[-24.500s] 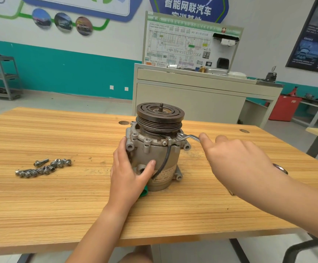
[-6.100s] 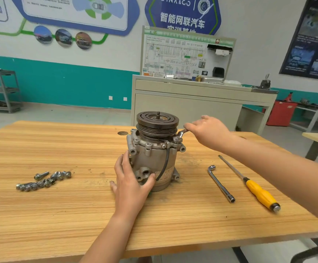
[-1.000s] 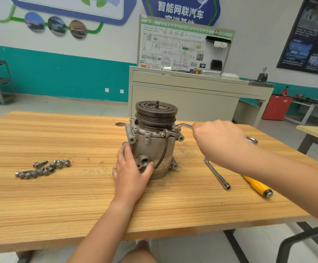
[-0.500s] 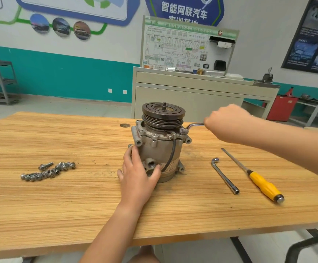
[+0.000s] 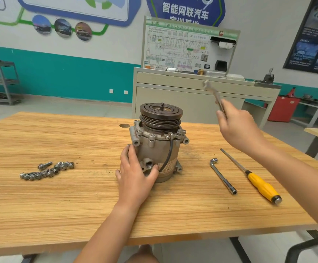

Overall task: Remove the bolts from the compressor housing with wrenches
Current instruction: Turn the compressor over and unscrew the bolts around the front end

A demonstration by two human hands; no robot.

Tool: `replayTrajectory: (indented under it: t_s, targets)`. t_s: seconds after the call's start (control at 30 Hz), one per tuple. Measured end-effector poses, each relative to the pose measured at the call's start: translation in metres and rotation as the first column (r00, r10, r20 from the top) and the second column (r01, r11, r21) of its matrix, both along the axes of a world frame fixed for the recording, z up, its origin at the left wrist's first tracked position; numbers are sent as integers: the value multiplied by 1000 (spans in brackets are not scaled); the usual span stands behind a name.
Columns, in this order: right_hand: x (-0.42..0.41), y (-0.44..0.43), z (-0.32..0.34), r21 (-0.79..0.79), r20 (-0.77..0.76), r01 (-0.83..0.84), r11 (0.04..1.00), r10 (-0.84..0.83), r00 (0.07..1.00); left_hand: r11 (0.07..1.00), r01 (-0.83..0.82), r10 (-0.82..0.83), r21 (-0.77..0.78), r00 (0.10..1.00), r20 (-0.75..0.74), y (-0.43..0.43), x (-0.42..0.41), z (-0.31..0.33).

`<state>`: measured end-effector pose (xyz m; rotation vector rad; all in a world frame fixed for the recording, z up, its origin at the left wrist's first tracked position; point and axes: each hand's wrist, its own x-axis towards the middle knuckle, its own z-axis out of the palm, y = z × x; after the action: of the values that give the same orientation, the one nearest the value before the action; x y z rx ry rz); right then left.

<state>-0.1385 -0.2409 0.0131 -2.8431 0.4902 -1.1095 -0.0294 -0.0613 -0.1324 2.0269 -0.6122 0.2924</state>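
One wrench (image 5: 214,96) in right grip (image 5: 238,128), up-right of compressor (image 5: 154,149).

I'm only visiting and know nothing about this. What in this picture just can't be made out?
All in the head view:
- Wrench head, above the right hand: motion-blurred, so its shape is unclear.
- Compressor far side: hidden by its own body, so any bolts there are unseen.
- Its label: too small to read, partly covered by the cable and left hand.
- Loose bolts: overlapping and too small to count.
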Motion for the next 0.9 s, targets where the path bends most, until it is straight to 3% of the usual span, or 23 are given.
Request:
replayTrajectory:
  t_s: [0.1, 0.2, 0.57, 0.9]
  targets:
    - [-23, 24, 1, -308, -226, 122, 943, -197, 954, 1000, 2, -2, 0, 1000, -2, 0, 0, 0]
    - [-27, 50, 1, -510, -372, 123, 851, -348, 860, 1000, -1, 1, -10, 1000, -6, 0, 1, 0]
    - [-6, 88, 7, -643, -554, 12, 766, -475, 684, 1000, -15, 15, -8, 1000, -3, 0, 1, 0]
    - [26, 2, 27, -723, -521, -112, 682, -432, 736, 1000, -20, 20, -10, 1000, -7, -2, 5, -3]
